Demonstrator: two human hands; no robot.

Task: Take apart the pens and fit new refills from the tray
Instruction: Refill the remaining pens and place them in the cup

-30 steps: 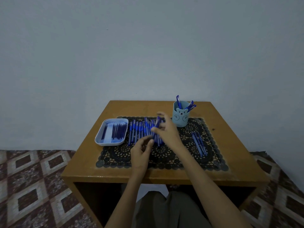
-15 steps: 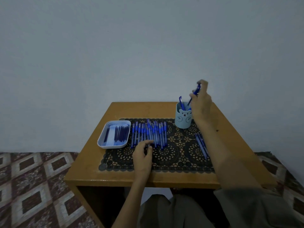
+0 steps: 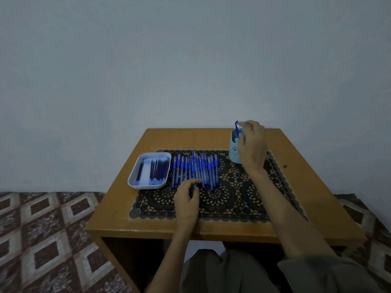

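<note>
A row of several blue pens (image 3: pixel 197 169) lies on a black lace mat (image 3: pixel 224 200). To their left stands a white tray (image 3: pixel 135 182) holding dark blue refills (image 3: pixel 157 172). My left hand (image 3: pixel 186 200) rests on the mat at the near ends of the row, and its index finger and thumb pinch the tip of one pen there. My right hand (image 3: pixel 252 144) reaches over a light blue bear-face cup (image 3: pixel 234 152) at the back right. Its fingertips hold the top of a blue pen (image 3: pixel 237 127) standing in the cup.
A small wooden table (image 3: pixel 211 137) against a plain wall carries everything. Bare wood borders the mat on every side. Patterned floor tiles (image 3: pixel 42 240) lie to the left and right. My right forearm crosses the mat's right half and hides what lies under it.
My right hand lifted a pen out of the row, carried it to the cup and lowered it in. My left hand stayed at the row's near ends.
</note>
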